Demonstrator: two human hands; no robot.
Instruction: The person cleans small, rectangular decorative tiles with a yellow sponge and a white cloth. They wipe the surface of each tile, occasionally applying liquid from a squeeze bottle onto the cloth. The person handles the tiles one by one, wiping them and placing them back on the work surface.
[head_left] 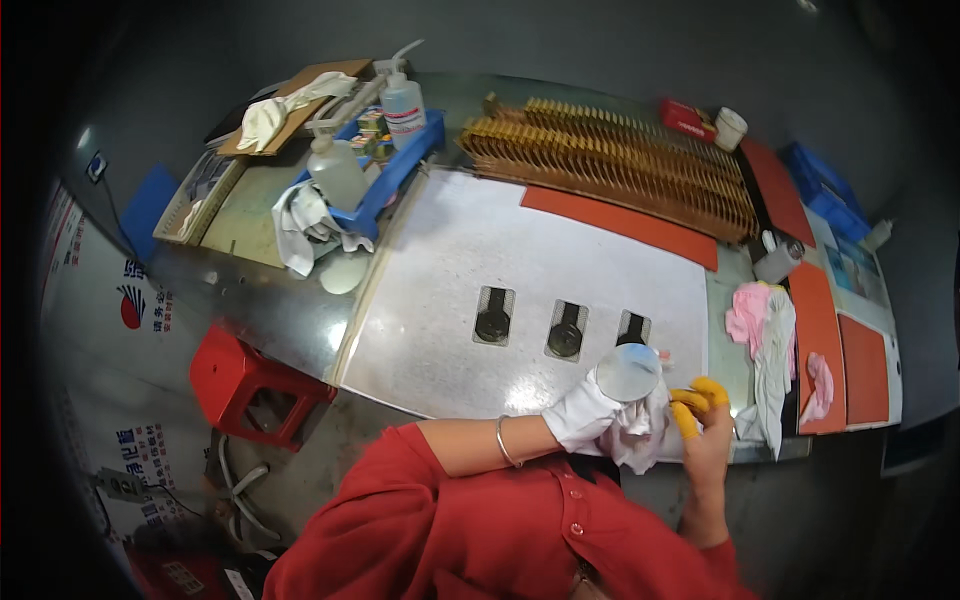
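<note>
- My left hand (580, 412), in a white glove, has its fingers clamped on the edge of a round glass disc (628, 371), at five o'clock on the metal worktable (450, 280).
- My right hand (703, 425), with yellow fingertip covers, pinches a white cloth (640, 432) just under the disc.
- Three slots (565, 330) lie at ten o'clock from the disc.

Grey metal workbench (300, 310) with a speckled plate (520, 260) bearing three slotted recesses. Orange mats (620, 220), wooden slotted rack (610, 165), blue tray (400, 170), pink cloth (750, 310) on top.
</note>
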